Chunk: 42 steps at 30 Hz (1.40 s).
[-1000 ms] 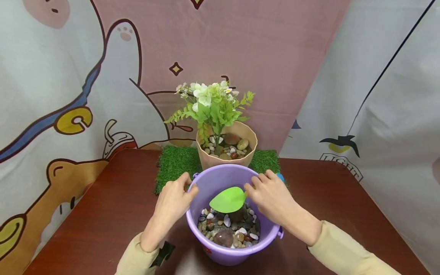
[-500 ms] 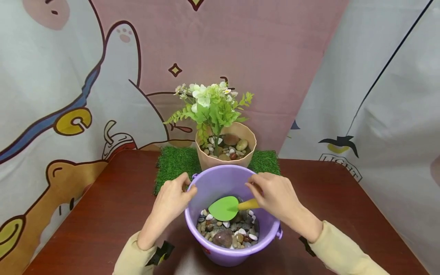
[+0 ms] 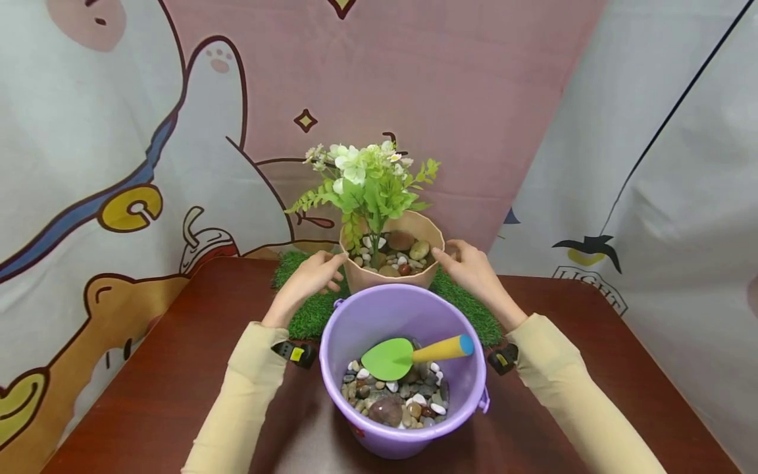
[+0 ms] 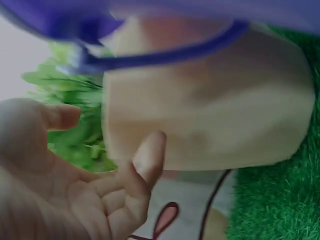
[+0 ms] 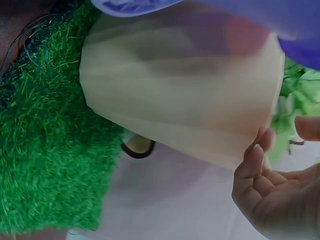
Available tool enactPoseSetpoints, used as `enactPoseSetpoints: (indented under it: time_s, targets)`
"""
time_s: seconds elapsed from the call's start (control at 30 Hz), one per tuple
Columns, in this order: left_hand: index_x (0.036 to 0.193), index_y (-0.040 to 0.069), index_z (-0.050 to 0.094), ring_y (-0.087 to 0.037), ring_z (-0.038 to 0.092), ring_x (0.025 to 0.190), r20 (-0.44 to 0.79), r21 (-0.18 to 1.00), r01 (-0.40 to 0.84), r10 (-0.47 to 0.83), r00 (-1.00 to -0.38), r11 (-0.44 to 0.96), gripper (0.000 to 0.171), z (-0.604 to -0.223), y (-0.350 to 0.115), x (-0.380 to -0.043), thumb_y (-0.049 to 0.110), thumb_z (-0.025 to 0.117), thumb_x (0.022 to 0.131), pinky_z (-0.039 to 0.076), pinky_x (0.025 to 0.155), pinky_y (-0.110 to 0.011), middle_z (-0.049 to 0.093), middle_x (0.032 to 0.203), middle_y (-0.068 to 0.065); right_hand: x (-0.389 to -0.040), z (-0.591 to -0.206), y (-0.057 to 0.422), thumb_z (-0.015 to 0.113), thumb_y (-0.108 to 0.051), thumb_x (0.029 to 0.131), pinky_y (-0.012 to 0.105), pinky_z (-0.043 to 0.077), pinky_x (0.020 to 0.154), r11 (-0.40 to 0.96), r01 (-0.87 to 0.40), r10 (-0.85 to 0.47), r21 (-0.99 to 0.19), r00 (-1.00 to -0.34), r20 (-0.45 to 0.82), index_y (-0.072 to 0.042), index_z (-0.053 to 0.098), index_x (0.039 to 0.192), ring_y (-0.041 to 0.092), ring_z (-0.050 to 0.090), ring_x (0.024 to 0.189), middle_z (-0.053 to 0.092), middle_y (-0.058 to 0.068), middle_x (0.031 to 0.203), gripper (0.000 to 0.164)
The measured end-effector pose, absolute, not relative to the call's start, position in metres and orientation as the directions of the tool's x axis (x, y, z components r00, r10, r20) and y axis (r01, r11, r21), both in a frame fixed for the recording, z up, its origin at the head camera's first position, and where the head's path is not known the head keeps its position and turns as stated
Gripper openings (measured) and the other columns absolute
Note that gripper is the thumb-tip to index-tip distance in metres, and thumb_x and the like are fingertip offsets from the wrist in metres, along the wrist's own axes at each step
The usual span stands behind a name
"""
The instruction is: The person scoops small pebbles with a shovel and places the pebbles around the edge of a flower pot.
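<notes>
A beige flower pot point(image 3: 392, 282) holds pebbles and an artificial plant point(image 3: 379, 191) with white flowers. My left hand point(image 3: 312, 276) is at the pot's left side, thumb at the rim. On the other side my right hand point(image 3: 472, 271) has its thumb by the right rim. Neither hand grips anything; the fingers point(image 4: 125, 200) are loosely bent beside the pot wall in the left wrist view, and likewise the fingers point(image 5: 255, 170) in the right wrist view. In front stands a purple bucket point(image 3: 385, 309) with a green trowel point(image 3: 387, 360) lying over its stones, yellow handle against the right wall.
Under and beside the pot lies a green grass mat point(image 3: 468, 306). The brown table point(image 3: 177, 368) extends to both sides. A printed cartoon cloth point(image 3: 474, 112) hangs right behind the pot. The bucket's handle point(image 4: 165, 57) crosses in front of the pot in the left wrist view.
My right hand has let go of the trowel, which now lies in the bucket. Both hands have moved from the bucket's rim forward to the sides of the flower pot.
</notes>
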<state>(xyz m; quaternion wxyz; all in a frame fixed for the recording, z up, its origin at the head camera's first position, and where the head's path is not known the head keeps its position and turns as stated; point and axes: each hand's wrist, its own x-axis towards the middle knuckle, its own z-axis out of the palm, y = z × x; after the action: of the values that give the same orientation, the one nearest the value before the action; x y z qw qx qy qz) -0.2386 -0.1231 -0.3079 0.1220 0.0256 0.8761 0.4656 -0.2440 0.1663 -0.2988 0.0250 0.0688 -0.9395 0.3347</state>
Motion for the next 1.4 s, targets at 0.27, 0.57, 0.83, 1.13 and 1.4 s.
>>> enactPoseSetpoints:
  time_s: [0.27,0.57,0.83,1.13,1.4]
  targets:
    - [0.118,-0.003,0.058,-0.013,0.068,0.062,-0.237,0.833,-0.083,0.217,-0.947,0.547,0.051,-0.314,-0.112,-0.275,0.04,0.041,0.096,0.039,0.05,-0.019,0.072,0.075,-0.007,-0.267,-0.31,0.166,0.051,-0.033,0.093,0.026,0.041,0.056,0.703,-0.082,-0.127,-0.707,-0.992,-0.011,0.003,0.047,0.133,0.015,0.052,0.055,0.055,0.004,0.068,0.054]
    - [0.074,-0.001,0.067,-0.009,0.063,0.049,-0.199,0.876,-0.053,0.259,-0.945,0.479,0.034,-0.317,-0.116,-0.285,0.018,0.045,0.091,0.036,0.044,-0.017,0.062,0.051,0.001,-0.276,-0.318,0.162,0.051,-0.021,0.084,0.026,0.037,0.058,0.689,-0.133,-0.125,-0.712,-0.99,0.064,0.001,0.063,0.116,0.014,0.045,0.063,0.046,-0.001,0.065,0.041]
    - [0.075,-0.001,0.06,-0.009,0.065,0.054,-0.199,0.905,-0.07,0.271,-0.942,0.42,0.03,-0.317,-0.123,-0.28,0.013,0.041,0.093,0.056,0.061,-0.024,0.062,0.058,-0.003,-0.277,-0.317,0.154,0.052,-0.017,0.082,0.024,0.029,0.051,0.666,-0.181,-0.164,-0.724,-0.982,0.095,0.001,0.066,0.1,0.011,0.034,0.053,0.035,-0.005,0.057,0.03]
    - [0.084,-0.005,0.054,-0.016,0.07,0.062,-0.208,0.922,-0.079,0.314,-0.926,0.379,0.025,-0.312,-0.134,-0.279,0.009,0.037,0.095,0.058,0.07,-0.032,0.068,0.071,-0.017,-0.277,-0.305,0.147,0.055,-0.018,0.081,0.025,0.029,0.051,0.696,-0.223,-0.213,-0.683,-0.972,0.101,-0.002,0.066,0.091,0.009,0.032,0.052,0.034,-0.007,0.056,0.022]
    - [0.09,-0.008,0.051,-0.021,0.072,0.065,-0.227,0.914,-0.107,0.275,-0.934,0.391,0.026,-0.296,-0.149,-0.276,0.01,0.034,0.096,0.057,0.071,-0.032,0.069,0.065,-0.013,-0.282,-0.285,0.134,0.055,-0.02,0.085,0.024,0.032,0.052,0.67,-0.235,-0.305,-0.704,-0.952,0.027,-0.005,0.061,0.084,0.009,0.036,0.049,0.04,-0.005,0.051,0.016]
